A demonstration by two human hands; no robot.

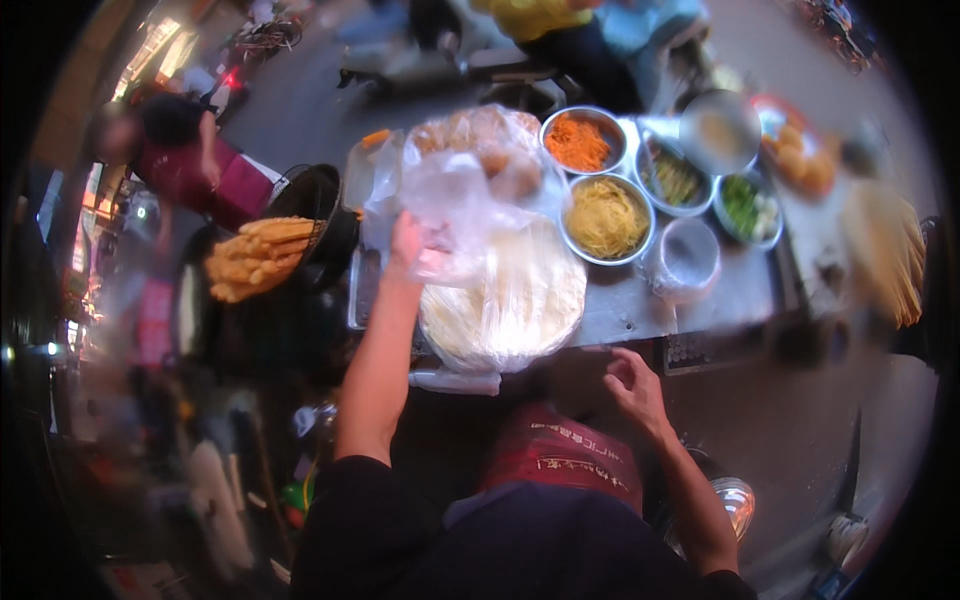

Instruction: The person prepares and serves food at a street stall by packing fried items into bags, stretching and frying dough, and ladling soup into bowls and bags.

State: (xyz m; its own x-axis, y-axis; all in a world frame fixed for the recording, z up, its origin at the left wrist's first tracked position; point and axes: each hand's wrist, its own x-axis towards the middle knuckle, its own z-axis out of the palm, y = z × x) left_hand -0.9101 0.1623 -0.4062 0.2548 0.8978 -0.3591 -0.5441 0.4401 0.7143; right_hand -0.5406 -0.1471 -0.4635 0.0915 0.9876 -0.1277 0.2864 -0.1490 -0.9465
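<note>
My left hand reaches over the metal table and holds a thin clear plastic bag; the film covers and blurs its fingers. Just right of that hand, a stack of pale round flatbreads lies wrapped in clear plastic at the table's front edge. Behind the held bag sits a larger plastic bag of brown food, perhaps bread. My right hand is just in front of the table edge, its fingers loosely bent and apart, with nothing visible in them.
Metal bowls hold shredded orange vegetable, yellow shreds, greenish food and chopped greens. A plastic-lined round container stands near them. Fried dough sticks lie by a wire basket. A person in an apron stands at left.
</note>
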